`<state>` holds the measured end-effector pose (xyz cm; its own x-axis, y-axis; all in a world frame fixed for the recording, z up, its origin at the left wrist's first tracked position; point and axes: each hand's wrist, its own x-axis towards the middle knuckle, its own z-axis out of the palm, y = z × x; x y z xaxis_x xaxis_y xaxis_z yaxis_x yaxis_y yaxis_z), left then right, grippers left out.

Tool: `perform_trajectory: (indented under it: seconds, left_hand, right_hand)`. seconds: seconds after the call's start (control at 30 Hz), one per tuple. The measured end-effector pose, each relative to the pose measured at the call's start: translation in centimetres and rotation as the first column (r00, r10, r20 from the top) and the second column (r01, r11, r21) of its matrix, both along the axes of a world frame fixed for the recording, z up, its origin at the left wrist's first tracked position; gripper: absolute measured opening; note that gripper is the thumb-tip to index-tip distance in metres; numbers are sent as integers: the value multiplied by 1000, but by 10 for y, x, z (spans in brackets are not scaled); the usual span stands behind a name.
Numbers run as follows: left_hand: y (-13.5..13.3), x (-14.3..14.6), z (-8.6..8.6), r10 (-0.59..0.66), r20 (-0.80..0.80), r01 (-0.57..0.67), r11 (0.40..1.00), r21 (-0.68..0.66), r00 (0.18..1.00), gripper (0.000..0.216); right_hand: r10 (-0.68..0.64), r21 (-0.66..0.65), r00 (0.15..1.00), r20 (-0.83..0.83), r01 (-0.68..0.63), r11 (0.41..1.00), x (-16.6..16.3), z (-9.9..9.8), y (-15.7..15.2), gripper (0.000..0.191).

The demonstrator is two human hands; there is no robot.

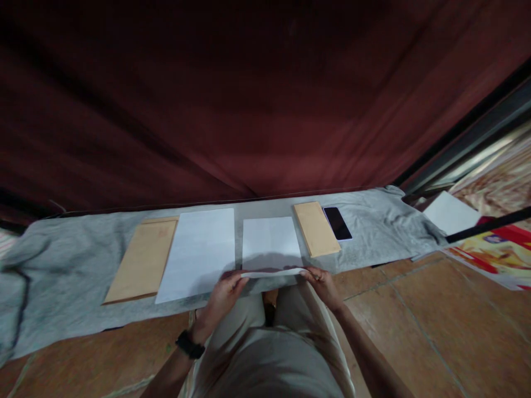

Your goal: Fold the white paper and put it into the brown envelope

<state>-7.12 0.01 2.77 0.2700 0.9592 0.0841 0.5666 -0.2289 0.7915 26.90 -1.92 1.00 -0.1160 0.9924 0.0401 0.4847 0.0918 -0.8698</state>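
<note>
Seated on a tiled floor [415, 320], facing a grey cloth [50, 265] spread left to right in front of a dark red curtain [249, 110]. Left hand [226, 287], with a black watch [189, 344] at the wrist, and right hand [321, 282] both closed in a pinch on the near edge of the small white sheet [271, 240], one at each near corner. Near edge lifted off the cloth and curled over, showing as a thin pale strip running left to right between the two hands. Rest of the sheet lying flat on the cloth at its middle, far edge toward the curtain. Gripped at both corners probably to keep that edge straight and level, with neither side running ahead of the other. Long axis of the sheet seemingly near to far, square to the cloth's length, though foreshortening makes that hard to be sure of; raised strip crosswise to it. Other things laid side by side along the cloth, likely for easy reach from one seat: a large white sheet [199, 251] just left of the held one, partly overlapping a large brown envelope [143, 260] farther left. To the right, a small brown envelope [316, 228], then a dark phone [337, 223] just beside it, face up. Well apart at the far right, off the cloth, another white paper [450, 213] beside a colourful printed sheet [493, 249].
</note>
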Motion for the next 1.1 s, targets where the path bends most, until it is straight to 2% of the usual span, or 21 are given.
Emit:
perform_trajectory:
  seconds: [0.1, 0.23, 0.37, 0.5, 0.63, 0.7, 0.8, 0.87, 0.97, 1.1]
  left_hand:
    - [2, 9, 3, 139, 52, -138, 990, -24, 989, 39]
    - [11, 21, 3, 259, 155, -252, 966, -64, 953, 39]
    - [26, 31, 2, 359, 149, -356, 933, -42, 922, 37]
    - [36, 33, 0, 394, 34, -394, 919, -8, 919, 34]
    - [43, 30, 1, 416, -168, -406, 909, 90, 894, 30]
    - [47, 30, 4, 431, -255, -422, 902, 92, 865, 29]
    - [56, 32, 10, 436, -395, -449, 891, 64, 809, 30]
    - [64, 35, 14, 429, -483, -467, 883, 46, 763, 30]
    - [75, 37, 18, 405, -566, -481, 876, 16, 718, 30]
    - [82, 39, 19, 385, -622, -481, 877, 15, 682, 34]
  right_hand:
    - [-128, -57, 988, -92, 123, 991, -8, -1, 6, 45]
    - [-240, -92, 954, -182, 226, 970, -20, -4, 20, 53]
    - [-350, -129, 911, -217, 328, 936, -32, -4, 37, 55]
    - [-377, -126, 912, -163, 360, 924, -39, -4, 52, 54]
    - [-334, -117, 926, -177, 317, 941, -43, -5, 61, 52]
    - [-314, -106, 932, -182, 299, 948, -44, -5, 65, 51]
    - [-327, -76, 942, -73, 321, 944, -47, -3, 73, 50]
    - [-348, -48, 932, 105, 354, 934, -51, 0, 80, 46]
    - [-351, -30, 875, 333, 382, 924, -57, 4, 90, 38]
    - [-325, -61, 814, 481, 401, 914, -61, 9, 99, 34]
